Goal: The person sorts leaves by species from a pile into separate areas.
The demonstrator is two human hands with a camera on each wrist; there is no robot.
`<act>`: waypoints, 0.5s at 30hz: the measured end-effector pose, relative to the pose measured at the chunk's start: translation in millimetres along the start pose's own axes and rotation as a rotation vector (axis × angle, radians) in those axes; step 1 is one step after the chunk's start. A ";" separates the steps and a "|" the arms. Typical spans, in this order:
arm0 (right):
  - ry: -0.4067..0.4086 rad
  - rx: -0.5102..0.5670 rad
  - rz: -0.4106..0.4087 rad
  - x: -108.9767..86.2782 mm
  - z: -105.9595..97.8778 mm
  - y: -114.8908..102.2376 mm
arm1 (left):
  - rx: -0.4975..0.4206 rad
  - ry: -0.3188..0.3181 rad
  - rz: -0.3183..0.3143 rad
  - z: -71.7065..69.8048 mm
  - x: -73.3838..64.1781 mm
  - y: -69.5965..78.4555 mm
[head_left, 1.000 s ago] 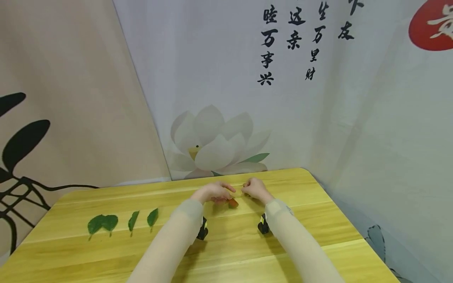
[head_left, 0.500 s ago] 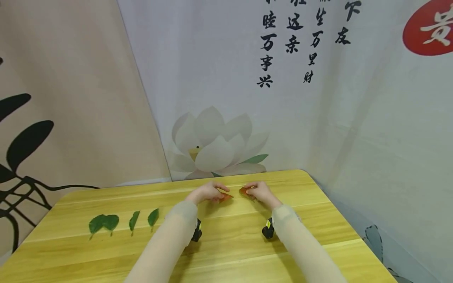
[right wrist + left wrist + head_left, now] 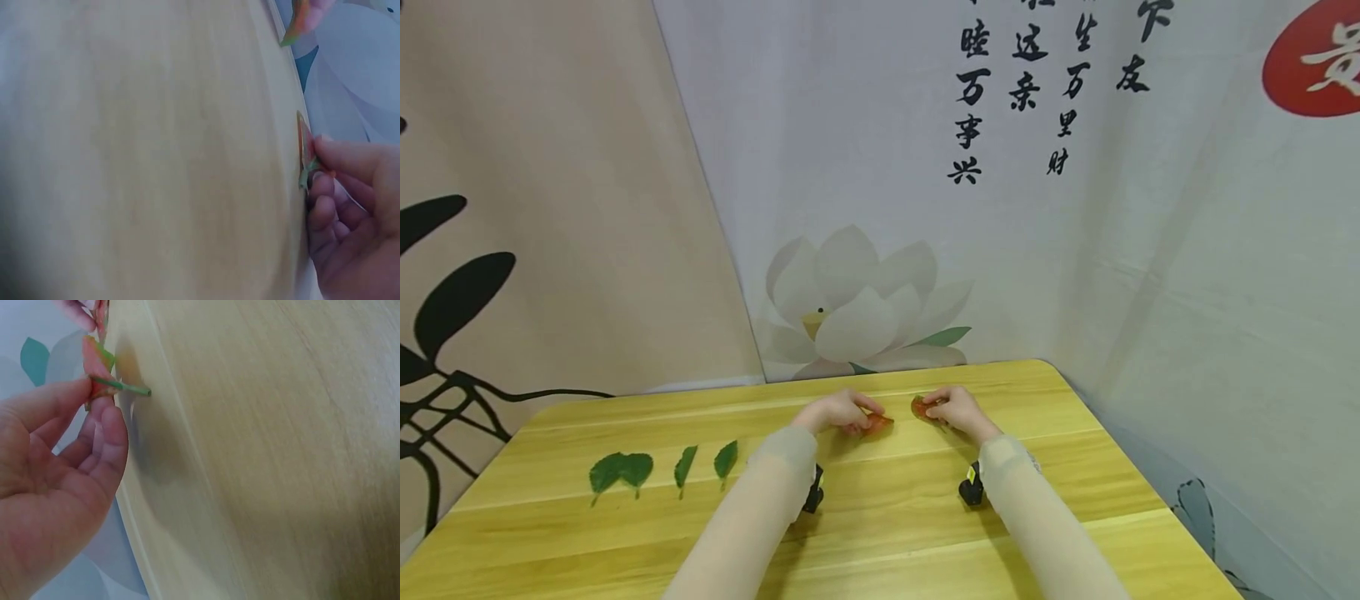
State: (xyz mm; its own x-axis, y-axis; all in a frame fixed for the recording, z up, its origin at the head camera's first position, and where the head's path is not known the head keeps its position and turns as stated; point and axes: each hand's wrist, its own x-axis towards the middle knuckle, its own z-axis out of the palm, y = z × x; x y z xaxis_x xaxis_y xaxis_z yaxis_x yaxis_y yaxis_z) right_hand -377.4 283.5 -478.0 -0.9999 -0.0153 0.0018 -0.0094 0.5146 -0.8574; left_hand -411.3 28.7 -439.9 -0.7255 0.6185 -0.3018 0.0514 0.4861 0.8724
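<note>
My left hand [image 3: 844, 412] pinches a red leaf [image 3: 878, 424] over the far part of the wooden table. In the left wrist view that leaf [image 3: 97, 359] is red-orange with a green edge, and its green stem sticks out past the thumb and fingertips. A short way to the right, my right hand [image 3: 955, 410] pinches a second red leaf [image 3: 919, 407]. The right wrist view shows this leaf [image 3: 305, 147] edge-on between thumb and forefinger, green near its base. A gap separates the two leaves.
Several green leaves lie on the left of the table [image 3: 895, 517]: a touching pair [image 3: 620, 472], a narrow one [image 3: 684, 468] and another [image 3: 726, 460]. A printed curtain [image 3: 865, 167] hangs behind the table's far edge.
Over the last second the hands have drawn slightly apart, and a red leaf has come into view in the right hand. The left hand's leaf has turned to point right. The green leaves stay put.
</note>
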 end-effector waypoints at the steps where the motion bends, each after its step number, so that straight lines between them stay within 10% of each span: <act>1: -0.008 0.005 -0.004 -0.7 -0.5 -0.6 | -0.006 -0.011 0.004 -0.4 -0.9 -0.4; 15: -0.138 0.120 0.030 -1.6 -8.3 2.1 | 0.047 -0.054 0.121 -13.4 -31.6 15.2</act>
State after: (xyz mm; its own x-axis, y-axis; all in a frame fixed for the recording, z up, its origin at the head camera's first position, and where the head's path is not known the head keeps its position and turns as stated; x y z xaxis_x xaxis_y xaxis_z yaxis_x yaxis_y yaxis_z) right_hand -375.9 291.8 -475.5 -0.9884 -0.1235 -0.0881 0.0299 0.4110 -0.9111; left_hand -396.8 8.3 -411.9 -0.6739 0.7064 -0.2166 0.1693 0.4330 0.8853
